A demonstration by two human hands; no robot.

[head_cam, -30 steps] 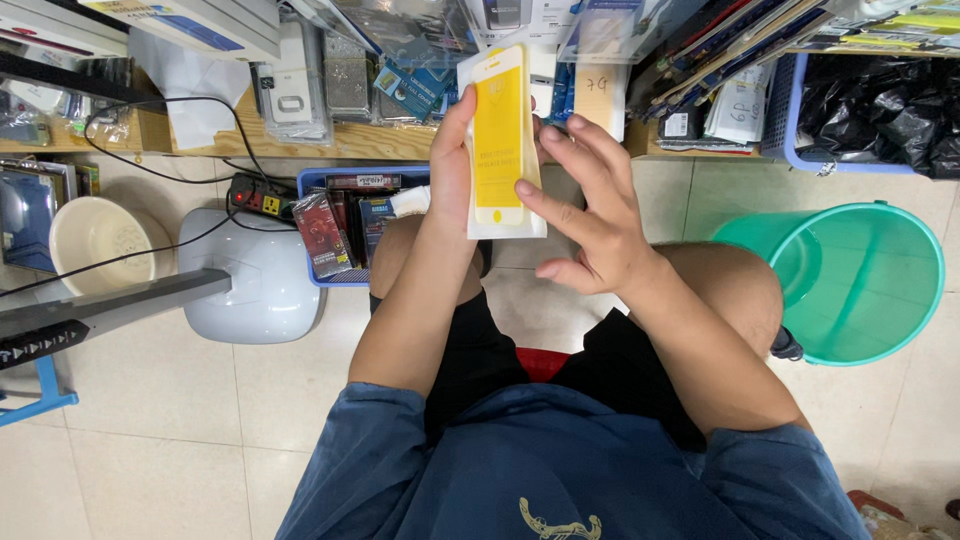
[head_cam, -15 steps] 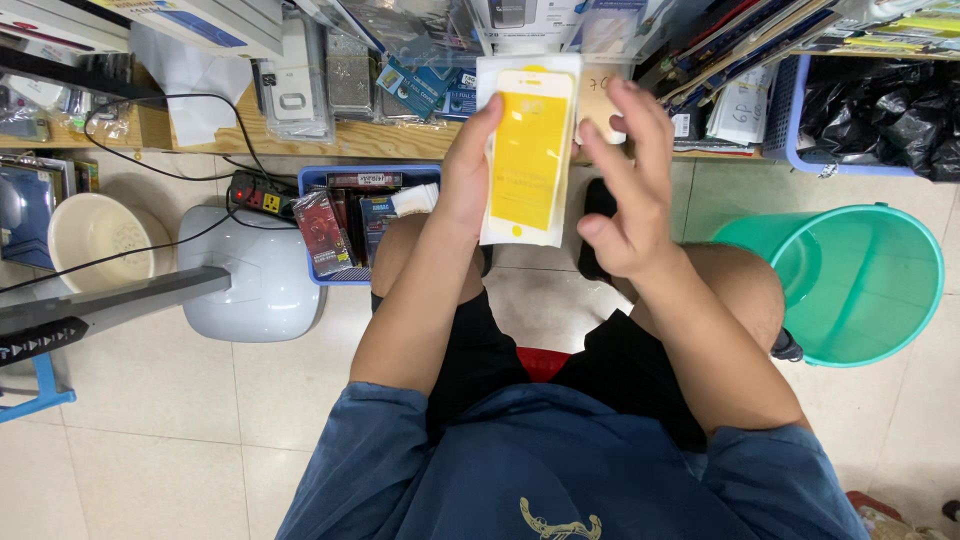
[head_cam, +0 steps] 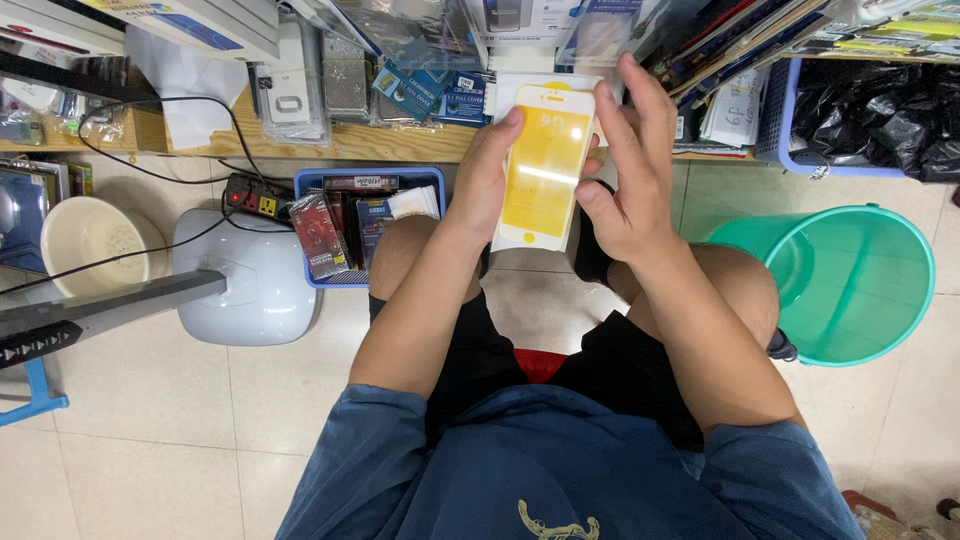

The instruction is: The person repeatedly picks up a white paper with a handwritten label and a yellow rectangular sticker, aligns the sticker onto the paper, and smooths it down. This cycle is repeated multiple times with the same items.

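Note:
I hold a flat, phone-shaped screen protector [head_cam: 545, 170], white-edged with a yellow backing, upright in front of me above my knees. My left hand [head_cam: 483, 180] grips its left edge, thumb on the front. My right hand [head_cam: 630, 165] is at its right edge, fingers stretched up behind it and the thumb touching the front side near the lower right. A white packet [head_cam: 545, 82] shows just behind the protector's top.
A wooden shelf [head_cam: 400, 145] ahead carries packaged phone cases and boxes. Below it sits a blue basket [head_cam: 320, 185] of packets, a power strip [head_cam: 250, 197], a white fan base [head_cam: 250, 280] and a cream bowl [head_cam: 90, 240]. A green bucket [head_cam: 850, 285] stands at right.
The protector has turned from edge-tilted to facing me and moved slightly right. My right hand rose from below its lower right to lie along its right edge.

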